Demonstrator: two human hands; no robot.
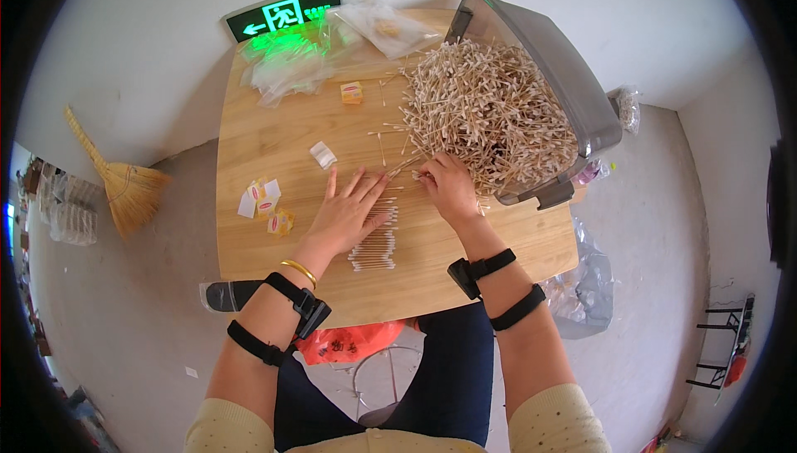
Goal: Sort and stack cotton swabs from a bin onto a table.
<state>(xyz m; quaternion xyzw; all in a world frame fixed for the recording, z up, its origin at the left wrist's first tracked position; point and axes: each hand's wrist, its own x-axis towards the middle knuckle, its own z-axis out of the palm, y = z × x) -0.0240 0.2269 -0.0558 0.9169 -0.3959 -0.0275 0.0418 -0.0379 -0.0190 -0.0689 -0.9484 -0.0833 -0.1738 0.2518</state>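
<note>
A neat row of cotton swabs point(374, 252) lies side by side on the wooden table point(274, 154). My left hand point(342, 210) rests flat over the row's far end with its fingers spread, hiding part of it. To the right, my right hand point(452, 191) is closed in a pinch at the near edge of a large heap of cotton swabs point(490, 104). A swab tip seems to show at those fingertips. The heap spills out of a grey translucent bin point(573, 88) tipped on its side. Several stray swabs lie between the heap and my left hand.
Small yellow-and-white packets point(281, 221) lie left of my left hand. A white packet point(323, 155) and a yellow one point(351, 93) sit farther back. Clear plastic bags point(290, 71) and a lit exit sign point(284, 13) are at the back edge. A broom point(129, 187) leans at the left.
</note>
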